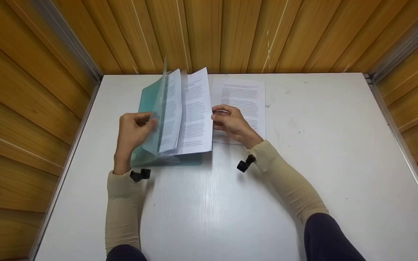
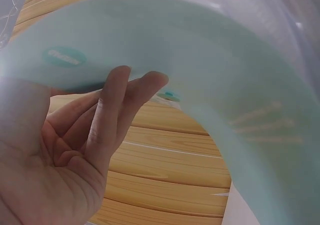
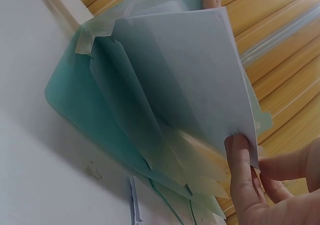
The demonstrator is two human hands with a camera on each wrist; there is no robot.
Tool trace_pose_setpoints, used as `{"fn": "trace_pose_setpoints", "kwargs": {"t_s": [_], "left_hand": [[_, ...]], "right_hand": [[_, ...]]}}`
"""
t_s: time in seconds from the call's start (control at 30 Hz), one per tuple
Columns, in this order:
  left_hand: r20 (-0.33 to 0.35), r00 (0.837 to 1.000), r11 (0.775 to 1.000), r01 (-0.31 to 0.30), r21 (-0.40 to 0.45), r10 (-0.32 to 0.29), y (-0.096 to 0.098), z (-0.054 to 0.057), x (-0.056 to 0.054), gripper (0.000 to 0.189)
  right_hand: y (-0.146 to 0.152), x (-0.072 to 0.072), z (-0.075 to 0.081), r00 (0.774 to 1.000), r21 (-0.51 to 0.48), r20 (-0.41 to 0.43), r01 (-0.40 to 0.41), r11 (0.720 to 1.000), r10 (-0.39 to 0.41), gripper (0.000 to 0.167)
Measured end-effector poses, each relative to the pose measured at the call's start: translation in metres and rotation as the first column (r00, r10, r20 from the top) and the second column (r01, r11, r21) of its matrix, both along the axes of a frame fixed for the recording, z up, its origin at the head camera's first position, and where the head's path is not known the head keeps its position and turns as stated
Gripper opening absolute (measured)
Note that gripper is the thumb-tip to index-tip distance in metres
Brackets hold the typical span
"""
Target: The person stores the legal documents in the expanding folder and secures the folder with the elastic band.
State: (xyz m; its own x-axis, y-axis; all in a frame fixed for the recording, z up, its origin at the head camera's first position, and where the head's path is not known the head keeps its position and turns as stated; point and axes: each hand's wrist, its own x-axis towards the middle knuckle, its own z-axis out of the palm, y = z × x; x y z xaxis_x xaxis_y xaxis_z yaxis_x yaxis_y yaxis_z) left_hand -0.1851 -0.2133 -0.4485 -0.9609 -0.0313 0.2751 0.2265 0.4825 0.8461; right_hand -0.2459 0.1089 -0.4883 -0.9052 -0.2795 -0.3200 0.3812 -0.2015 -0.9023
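Note:
A teal translucent file folder (image 1: pixel 150 95) lies spread on the white table, several leaves standing up from it. My left hand (image 1: pixel 132 132) pinches its clear greenish cover (image 2: pixel 165 40) between thumb and fingers and holds it bent up to the left. Printed papers (image 1: pixel 196 116) stand tilted inside the folder, with another printed bundle (image 1: pixel 170 108) behind the clear leaf. At the right edge of the papers, my right hand (image 1: pixel 232 123) pinches them between thumb and fingers. In the right wrist view the papers' blank back (image 3: pixel 195 70) rises over the teal pockets (image 3: pixel 85 105).
Another printed sheet (image 1: pixel 254 94) lies flat on the table to the right of the folder, partly behind my right hand. The white table (image 1: pixel 321 145) is bordered by wood-plank walls (image 1: pixel 238 32) at the back and both sides.

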Motion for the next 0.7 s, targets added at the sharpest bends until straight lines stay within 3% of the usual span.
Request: {"fn": "trace_pose_setpoints", "kwargs": {"t_s": [0.37, 0.7], "left_hand": [[0.005, 1.0, 1.0, -0.003, -0.001, 0.003, 0.0, 0.0, 0.001, 0.02], [0.006, 1.0, 1.0, -0.001, 0.0, 0.001, 0.0, 0.001, 0.0, 0.02]], "right_hand": [[-0.015, -0.007, 0.004, 0.992, 0.129, -0.076, -0.093, 0.987, 0.103, 0.025], [-0.025, -0.012, 0.005, 0.986, 0.185, -0.129, -0.083, 0.979, 0.108, 0.021]]}}
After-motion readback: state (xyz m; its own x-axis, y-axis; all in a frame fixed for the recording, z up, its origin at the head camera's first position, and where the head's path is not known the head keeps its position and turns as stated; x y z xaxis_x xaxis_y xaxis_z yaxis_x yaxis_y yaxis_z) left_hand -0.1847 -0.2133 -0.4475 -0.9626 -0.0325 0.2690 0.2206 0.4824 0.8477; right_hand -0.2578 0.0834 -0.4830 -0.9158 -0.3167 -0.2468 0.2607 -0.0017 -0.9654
